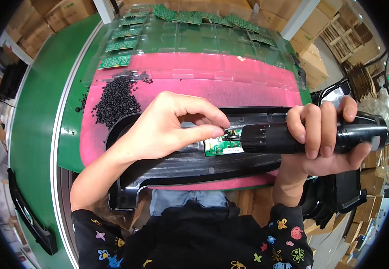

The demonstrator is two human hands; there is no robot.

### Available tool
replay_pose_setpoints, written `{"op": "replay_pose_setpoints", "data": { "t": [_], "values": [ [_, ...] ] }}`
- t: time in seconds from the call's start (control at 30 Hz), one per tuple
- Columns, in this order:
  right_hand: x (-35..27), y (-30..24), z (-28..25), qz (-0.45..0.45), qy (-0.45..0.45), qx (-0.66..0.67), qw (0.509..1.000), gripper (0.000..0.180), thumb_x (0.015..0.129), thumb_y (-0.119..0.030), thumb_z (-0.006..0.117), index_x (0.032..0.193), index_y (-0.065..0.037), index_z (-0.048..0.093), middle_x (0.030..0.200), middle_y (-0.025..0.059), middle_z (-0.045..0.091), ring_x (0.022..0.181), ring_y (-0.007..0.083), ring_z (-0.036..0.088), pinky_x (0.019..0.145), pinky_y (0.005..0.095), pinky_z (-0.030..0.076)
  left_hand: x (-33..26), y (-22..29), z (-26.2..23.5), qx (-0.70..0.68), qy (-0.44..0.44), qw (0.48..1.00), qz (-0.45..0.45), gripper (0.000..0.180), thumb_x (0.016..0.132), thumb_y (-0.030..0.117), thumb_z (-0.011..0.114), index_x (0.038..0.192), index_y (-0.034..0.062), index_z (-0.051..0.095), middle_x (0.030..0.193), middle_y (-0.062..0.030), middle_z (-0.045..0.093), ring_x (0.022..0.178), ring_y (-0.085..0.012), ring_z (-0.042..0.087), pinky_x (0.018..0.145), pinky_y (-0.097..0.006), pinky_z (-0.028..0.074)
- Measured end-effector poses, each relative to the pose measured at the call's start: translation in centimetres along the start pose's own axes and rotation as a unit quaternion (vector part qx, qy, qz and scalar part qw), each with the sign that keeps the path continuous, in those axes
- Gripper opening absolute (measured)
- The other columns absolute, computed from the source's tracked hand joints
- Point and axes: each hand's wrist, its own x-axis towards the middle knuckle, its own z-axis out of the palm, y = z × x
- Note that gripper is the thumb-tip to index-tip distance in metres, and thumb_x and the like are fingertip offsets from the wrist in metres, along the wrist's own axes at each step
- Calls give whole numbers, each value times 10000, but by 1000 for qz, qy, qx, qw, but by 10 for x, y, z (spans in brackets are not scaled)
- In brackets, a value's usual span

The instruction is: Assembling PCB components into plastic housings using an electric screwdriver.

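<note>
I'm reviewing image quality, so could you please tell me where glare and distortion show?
In the head view: glare streaks across the clear plastic tray and black housing; the white strip bows with fisheye distortion, and corners go black.

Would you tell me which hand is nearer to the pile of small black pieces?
The left hand: it is right of the pile and lower in the picture. The right hand is much farther right, wrapped around the black cylindrical tool.

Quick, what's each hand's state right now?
Left hand: partly closed at the circuit board; anything held unclear.
Right hand: closed around black power tool.
</note>
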Motion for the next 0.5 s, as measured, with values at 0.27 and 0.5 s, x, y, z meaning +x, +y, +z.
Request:
{"op": "replay_pose_setpoints", "data": {
  "t": [0.27, 0.5],
  "values": [
    [-3, 1, -1, -3, -23, -13, 1000, 387, 850, -401, 647, 1034, -114, 465, 584, -45, 514, 486, 73, 490, 576, 256, 395, -1, -10, 0, 71, -22, 996, 56, 143, 777, -16, 702, 919, -28, 691, 797, -96, 698, 739, -155, 678, 681, -254, 533],
    [-13, -9, -8, 14, -49, -56, 997, 414, 864, -439, 622, 1061, -110, 465, 604, -43, 517, 508, 79, 507, 610, 279, 408, 0, -13, 14, 165, -22, 983, 74, 82, 815, 9, 671, 882, -37, 659, 777, -98, 696, 708, -173, 691, 653, -264, 536]
  ]
}}
